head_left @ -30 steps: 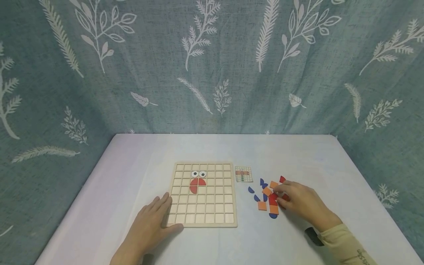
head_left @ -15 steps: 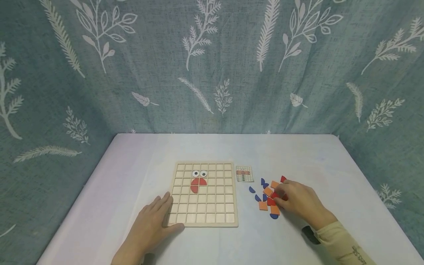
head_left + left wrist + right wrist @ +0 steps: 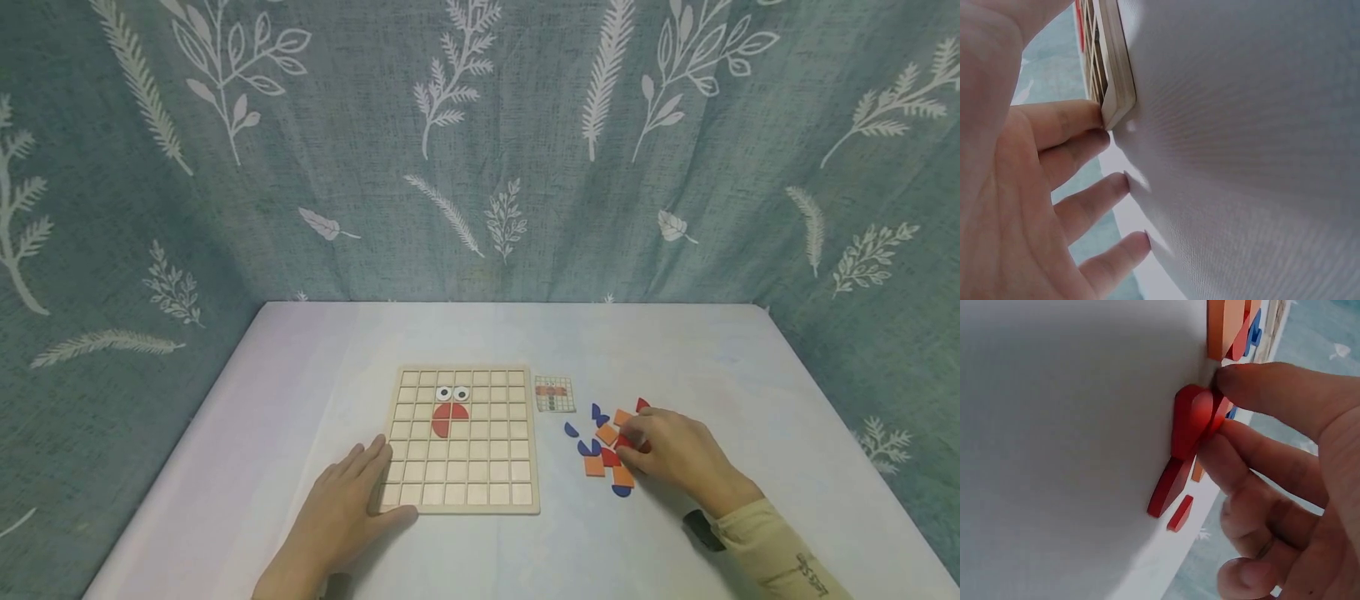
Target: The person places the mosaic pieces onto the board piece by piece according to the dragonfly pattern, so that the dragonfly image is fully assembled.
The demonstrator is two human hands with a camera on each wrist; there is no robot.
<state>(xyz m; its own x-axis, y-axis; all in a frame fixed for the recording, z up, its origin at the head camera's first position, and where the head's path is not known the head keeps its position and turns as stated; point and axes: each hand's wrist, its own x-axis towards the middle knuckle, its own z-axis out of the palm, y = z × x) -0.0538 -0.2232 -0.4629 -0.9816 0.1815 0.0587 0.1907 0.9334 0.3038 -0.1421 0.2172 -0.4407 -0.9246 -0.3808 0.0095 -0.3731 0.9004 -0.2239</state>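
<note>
A wooden grid board (image 3: 476, 472) carries two eye pieces (image 3: 444, 393) and several red quarter-round pieces (image 3: 441, 428). Spread fingers of my left hand (image 3: 337, 508) lie along its left edge, the thumb at the near edge; the left wrist view shows the hand (image 3: 1041, 169) touching a board corner (image 3: 1121, 94). Over the loose pile at the right, my right hand (image 3: 684, 458) pinches a red piece. Seen from the right wrist, that hand (image 3: 1285, 462) has the piece (image 3: 1217, 414) between thumb and fingers, with another red piece (image 3: 1190, 419) against it.
A small pattern card (image 3: 554, 394) lies just right of the board. Orange squares (image 3: 595, 467) and blue pieces (image 3: 572, 430) are scattered between the card and my right hand. A patterned curtain (image 3: 525, 167) stands behind the table.
Within the pile, a red piece and a blue piece have shifted left beside my right hand. My right fingers have moved slightly among the red pieces; my left hand stays at the board.
</note>
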